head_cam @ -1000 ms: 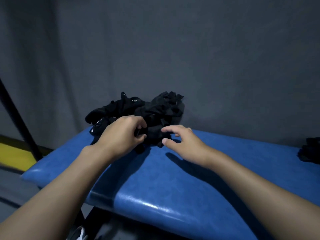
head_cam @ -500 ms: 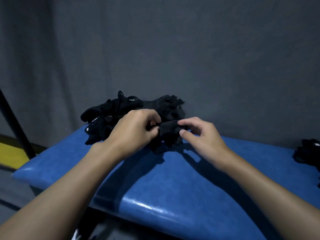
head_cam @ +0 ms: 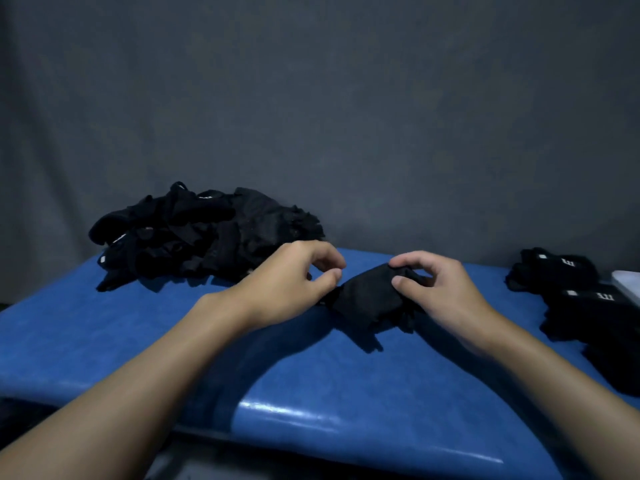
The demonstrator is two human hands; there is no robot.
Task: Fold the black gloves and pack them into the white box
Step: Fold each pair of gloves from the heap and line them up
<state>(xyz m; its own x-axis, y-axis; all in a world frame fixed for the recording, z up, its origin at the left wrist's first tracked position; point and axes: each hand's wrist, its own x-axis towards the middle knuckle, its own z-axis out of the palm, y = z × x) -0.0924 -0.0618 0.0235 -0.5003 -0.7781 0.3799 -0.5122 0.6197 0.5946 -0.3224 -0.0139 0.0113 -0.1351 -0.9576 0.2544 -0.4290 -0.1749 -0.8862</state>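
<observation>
On the blue tabletop [head_cam: 104,341], both hands pinch a limp, light black glove [head_cam: 367,299]: left hand [head_cam: 291,282] at its left corner, right hand [head_cam: 440,289] at its upper edge; edges look the best hold.

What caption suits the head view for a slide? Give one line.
Both hands, left hand and right hand, hold one black glove above the blue bench, between the unfolded pile and folded gloves.

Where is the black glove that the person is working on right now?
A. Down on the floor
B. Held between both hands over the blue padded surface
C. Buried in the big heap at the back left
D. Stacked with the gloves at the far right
B: the glove sits between the left hand and right hand, pinched at each end over the blue padded surface, apart from the heap and the right-side gloves.
</observation>
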